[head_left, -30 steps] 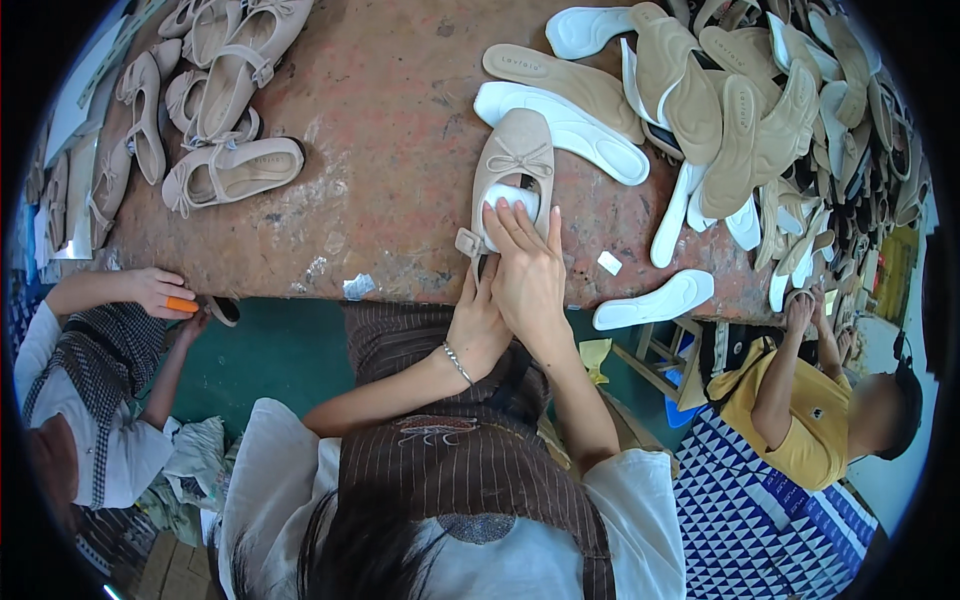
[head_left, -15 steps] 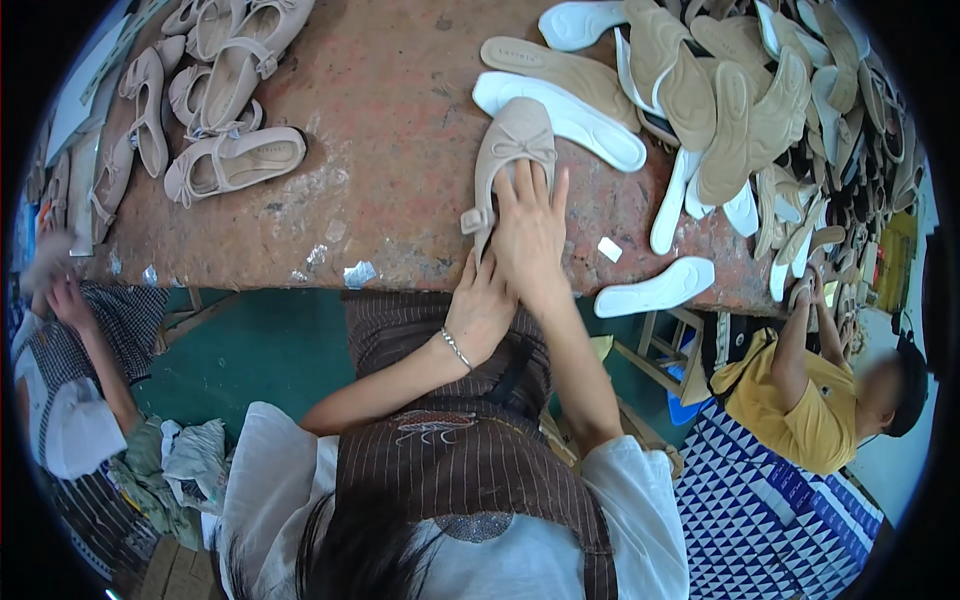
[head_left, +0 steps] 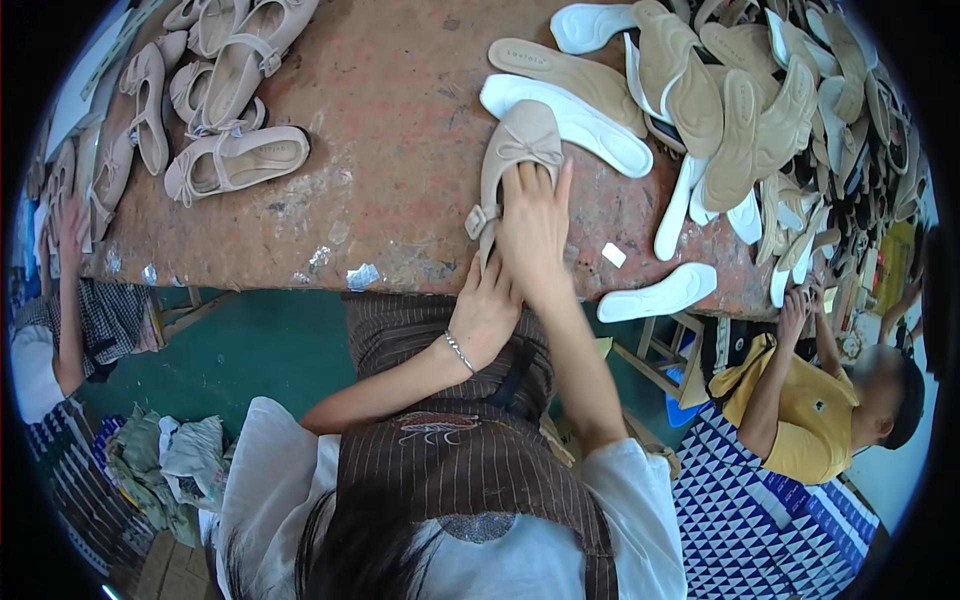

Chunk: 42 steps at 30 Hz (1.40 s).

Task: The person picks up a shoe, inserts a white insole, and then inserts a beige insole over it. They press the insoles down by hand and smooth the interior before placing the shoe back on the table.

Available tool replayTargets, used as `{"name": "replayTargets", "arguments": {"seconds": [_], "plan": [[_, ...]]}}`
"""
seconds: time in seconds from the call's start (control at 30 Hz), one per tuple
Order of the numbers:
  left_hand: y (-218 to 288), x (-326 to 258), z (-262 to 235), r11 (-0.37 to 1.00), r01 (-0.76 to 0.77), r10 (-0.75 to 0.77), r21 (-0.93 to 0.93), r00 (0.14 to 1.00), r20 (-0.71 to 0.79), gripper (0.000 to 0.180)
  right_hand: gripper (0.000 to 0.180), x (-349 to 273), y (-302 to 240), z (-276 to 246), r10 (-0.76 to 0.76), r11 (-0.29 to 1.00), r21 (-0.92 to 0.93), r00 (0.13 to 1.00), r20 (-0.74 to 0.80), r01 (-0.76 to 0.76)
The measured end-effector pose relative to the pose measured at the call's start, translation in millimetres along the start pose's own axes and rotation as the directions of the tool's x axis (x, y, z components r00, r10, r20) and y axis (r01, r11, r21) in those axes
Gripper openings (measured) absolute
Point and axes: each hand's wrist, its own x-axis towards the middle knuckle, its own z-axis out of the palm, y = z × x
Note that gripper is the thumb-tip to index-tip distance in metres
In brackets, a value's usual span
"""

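Observation:
A beige flat shoe (head_left: 527, 128) with a bow on its toe and a small bow at its side strap lies at the table's front edge, toe pointing away from me. The fingers of my right hand (head_left: 533, 235) reach into its opening, and one outer finger stays outside along its right side. My left hand (head_left: 488, 310) is closed around the heel end, just below the right hand. The inside of the shoe is hidden under my fingers. Right beside the toe lies a white insole (head_left: 575, 125), with a tan insole (head_left: 565, 72) behind it.
Several finished beige shoes (head_left: 240, 160) stand at the left. Tan and white insoles (head_left: 740, 130) pile up at the right, and a lone white insole (head_left: 660, 293) overhangs the front edge. Co-workers sit on both sides: a yellow-shirted person (head_left: 800, 420) right, a reaching hand (head_left: 70, 230) left.
My hands and the shoe stay almost in place. The left co-worker's hand, which held something pale before, now reaches farther onto the table. The right co-worker's hands have shifted slightly.

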Motion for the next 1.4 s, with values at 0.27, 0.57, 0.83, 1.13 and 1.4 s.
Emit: {"name": "replayTargets", "arguments": {"seconds": [0.27, 0.57, 0.83, 1.13, 1.4], "plan": [[-7.0, 3.4, -7.7, 1.000, 0.003, -0.002, -0.017, 0.998, 0.062, 0.046, 0.025, 28.2, 5.1, 21.2, 0.057, 0.991, -0.124, 0.988, 0.146, -0.039], [1.4, 13.6, -17.5, 0.998, 0.014, -0.013, -0.056, 1.000, 0.019, 0.065, 0.020, 34.8, 20.3, 17.3, -0.031, 0.969, -0.214, 0.923, 0.383, 0.121], [-27.1, 61.2, -40.9, 0.948, 0.128, -0.194, -0.293, 0.959, -0.208, 0.032, 0.057, -68.6, 80.3, -65.5, -0.038, 0.787, 0.614, 0.998, -0.044, 0.057], [-220.1, 35.6, -226.5, 0.674, 0.709, -0.349, 0.207, 0.553, -0.756, 0.021, 0.059, -172.3, 163.1, -85.3, 0.259, 0.965, -0.009, 0.947, 0.190, -0.262], [-17.7, 223.3, -61.4, 0.803, -0.526, 0.496, -0.279, 0.850, -0.175, 0.038, 0.022, -113.8, 142.4, -102.4, 0.416, 0.861, 0.311, 0.909, 0.027, -0.403]]}}
